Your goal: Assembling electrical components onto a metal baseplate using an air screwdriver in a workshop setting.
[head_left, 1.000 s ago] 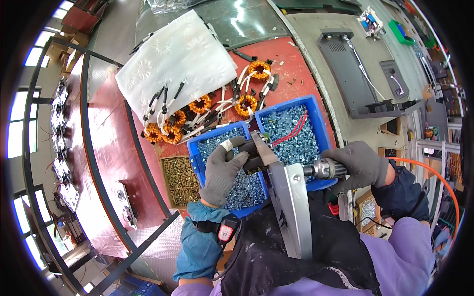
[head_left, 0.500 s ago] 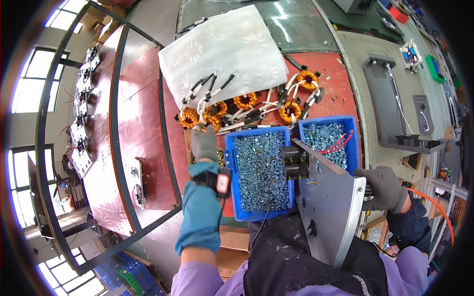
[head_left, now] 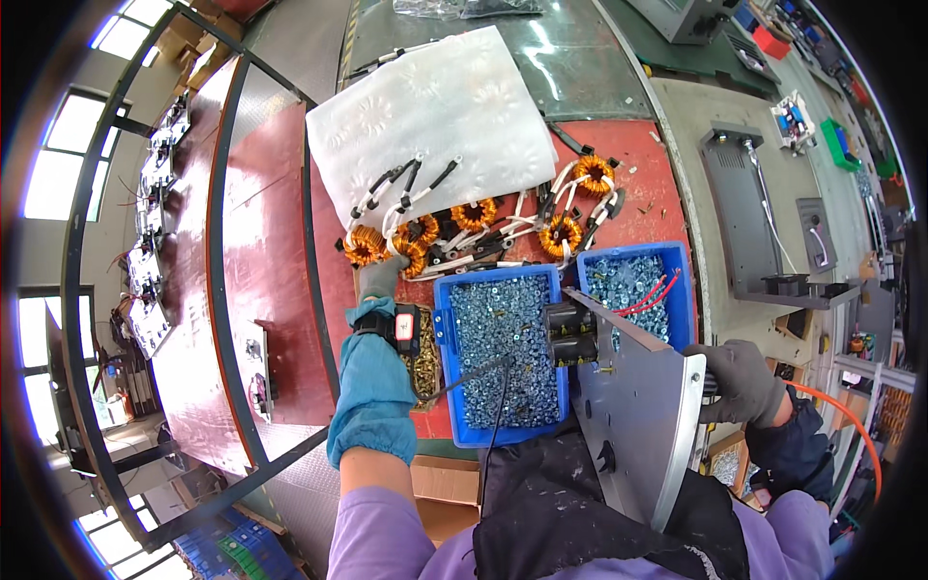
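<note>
My left hand (head_left: 379,279), in a grey glove, is at the near left of a cluster of orange copper-wound toroidal coils. Its fingers close against the nearest toroidal coil (head_left: 410,259), which still lies among the others; some fingertips are hidden. White and black leads run from the coils. My right hand (head_left: 742,383), also gloved, is closed at the right edge of a grey metal panel (head_left: 633,406), which stands tilted on edge over my lap. Two black cylinders (head_left: 572,335) and red wires (head_left: 652,298) show at the panel's far side.
Blue bins (head_left: 447,387) of small metal fasteners stand under and beside the panel. Brass-coloured fasteners (head_left: 423,362) lie left of them. A white foam sheet (head_left: 425,126) covers part of the red bench. An orange hose (head_left: 860,425) curves at right; a black frame (head_left: 217,232) stands at left.
My left hand has shifted slightly left and farther in against the coils. The view has tipped a little. My right hand and the panel stay together, nearly unmoved.
</note>
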